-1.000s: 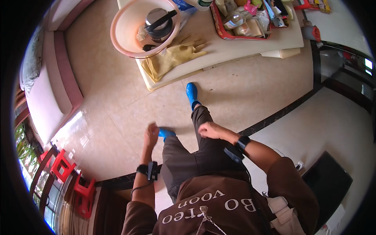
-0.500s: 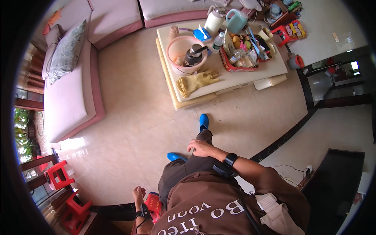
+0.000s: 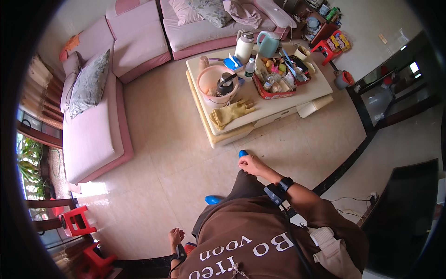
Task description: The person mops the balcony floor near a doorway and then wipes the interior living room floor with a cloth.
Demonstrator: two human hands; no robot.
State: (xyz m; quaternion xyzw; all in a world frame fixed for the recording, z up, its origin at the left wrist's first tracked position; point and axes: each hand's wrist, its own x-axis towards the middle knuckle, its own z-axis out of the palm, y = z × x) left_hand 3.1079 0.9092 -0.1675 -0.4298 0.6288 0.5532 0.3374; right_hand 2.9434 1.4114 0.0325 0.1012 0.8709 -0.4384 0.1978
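My right hand (image 3: 253,166) hangs in front of my right thigh, its fingers curled in with nothing visible in them. Low on the left, my left hand (image 3: 176,235) is beside my hip, also loosely closed and holding nothing I can see. Ahead, yellow rubber gloves (image 3: 230,114) lie on the near-left corner of the coffee table (image 3: 253,122). Behind them a pale pink bucket (image 3: 211,98) holds a dark bottle with a black handle (image 3: 225,87). Neither hand touches these things.
A red tray (image 3: 277,95) of fruit and packets, a water bottle (image 3: 250,68), a white thermos (image 3: 243,49) and a blue-green jug (image 3: 268,45) crowd the table. Pink sofas (image 3: 95,149) line the left and back. Red stools (image 3: 80,221) stand at left; a black cabinet (image 3: 402,209) is at right.
My view has tilted up, showing more of the back sofa, and the table sits lower in the picture. My right hand has swung slightly forward and to the right; my left hand stays low.
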